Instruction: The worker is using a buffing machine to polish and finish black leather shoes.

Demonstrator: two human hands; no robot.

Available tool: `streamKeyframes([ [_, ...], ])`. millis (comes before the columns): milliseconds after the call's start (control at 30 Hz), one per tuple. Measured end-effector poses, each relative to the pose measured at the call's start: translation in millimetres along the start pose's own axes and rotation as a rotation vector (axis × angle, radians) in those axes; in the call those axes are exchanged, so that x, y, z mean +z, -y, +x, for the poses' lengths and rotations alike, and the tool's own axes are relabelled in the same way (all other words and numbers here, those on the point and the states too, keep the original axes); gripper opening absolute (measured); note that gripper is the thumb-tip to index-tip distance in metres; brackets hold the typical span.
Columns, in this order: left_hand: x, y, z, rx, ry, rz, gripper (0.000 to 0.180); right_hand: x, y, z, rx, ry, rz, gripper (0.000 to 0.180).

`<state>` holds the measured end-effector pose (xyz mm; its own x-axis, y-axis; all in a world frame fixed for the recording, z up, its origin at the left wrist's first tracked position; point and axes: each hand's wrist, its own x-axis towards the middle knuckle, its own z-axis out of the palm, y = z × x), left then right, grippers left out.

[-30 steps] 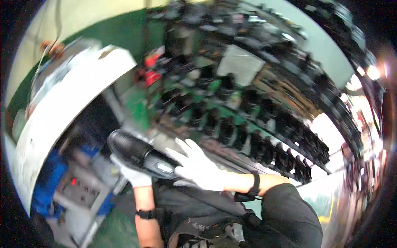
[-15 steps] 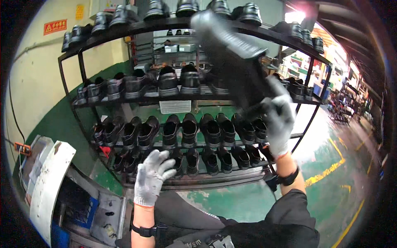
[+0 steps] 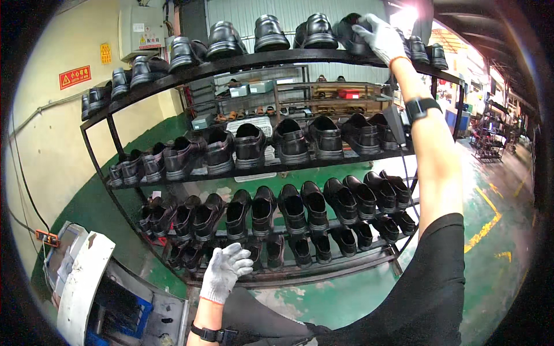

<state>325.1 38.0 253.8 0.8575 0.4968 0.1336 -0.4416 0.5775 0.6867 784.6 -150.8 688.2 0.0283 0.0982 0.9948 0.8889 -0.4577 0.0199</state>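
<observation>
My right hand (image 3: pixel 381 41), in a white knit glove, reaches up to the right part of the rack's top shelf. Its fingers are closed over the upper edge of a black shoe (image 3: pixel 351 37), which is at the shelf beside other black shoes (image 3: pixel 319 32). Part of that shoe is hidden by the glove. Low in front of the rack, my gloved left hand (image 3: pixel 226 268) hangs with nothing in it, fingers apart. Behind it stand black shoes (image 3: pixel 274 254) on the lowest shelf.
The dark metal rack (image 3: pixel 254 59) carries black shoes on several levels. A white and grey machine (image 3: pixel 86 282) stands at the lower left. An electrical box (image 3: pixel 141 34) hangs on the wall. More racks (image 3: pixel 493 130) stand far right.
My right hand has carried a black shoe from in front of the rack up to the top shelf. The view has tilted upward. My left hand stays low and open.
</observation>
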Motion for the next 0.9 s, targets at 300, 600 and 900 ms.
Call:
streamKeyframes([
  [300, -25.9, 13.0, 10.4, -0.11, -0.196, -0.009, 0.049, -1.4, -7.5, 6.4, 0.153, -0.076, -0.396, 0.035],
  [600, -38.2, 55.4, 24.4, -0.175, -0.105, -0.138, 0.044, -24.6, -32.9, 10.6, 0.086, 0.167, -0.877, 0.03],
  [900, -41.0, 64.6, -3.3, -0.199, -0.272, -0.008, 0.044, -74.2, 41.8, -218.6, -0.123, -0.066, -0.252, 0.023],
])
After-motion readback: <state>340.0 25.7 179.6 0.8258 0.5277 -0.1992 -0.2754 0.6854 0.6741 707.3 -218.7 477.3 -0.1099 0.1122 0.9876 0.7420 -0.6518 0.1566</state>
